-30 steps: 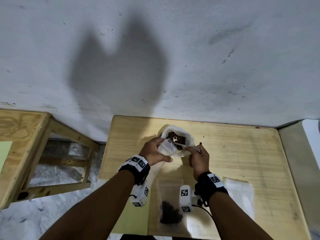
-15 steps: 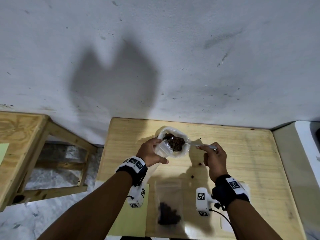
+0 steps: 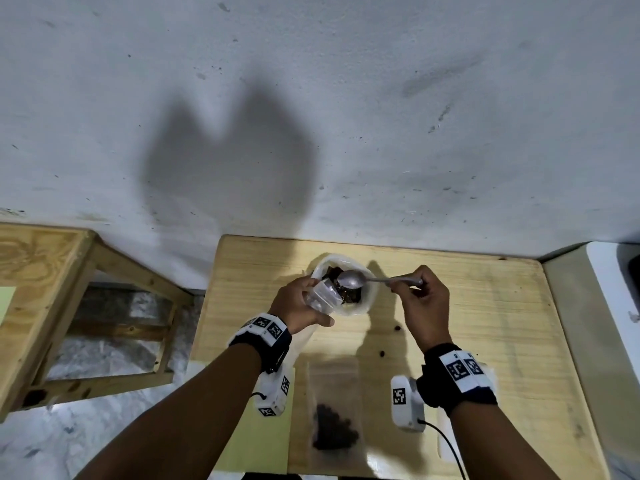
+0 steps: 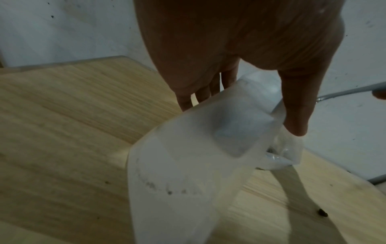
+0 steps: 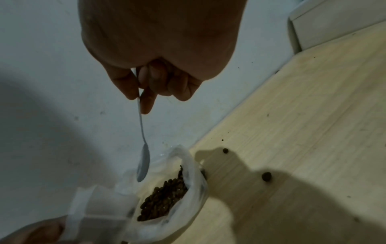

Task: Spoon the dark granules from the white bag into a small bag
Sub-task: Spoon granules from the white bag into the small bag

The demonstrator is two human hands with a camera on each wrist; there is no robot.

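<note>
Over wooden table (image 3: 485,306), left hand (image 3: 298,303) grips small bag (image 3: 322,294); right hand (image 3: 422,299) pinches spoon (image 3: 360,280) above white bag (image 3: 369,299).

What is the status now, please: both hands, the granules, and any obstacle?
Left hand holds small bag. Right hand pinches spoon, bowl empty, above white bag. Stray granules on table; nothing blocking.

Head cam overhead; wrist cams close, all sharing white bag (image 3: 367,299).
</note>
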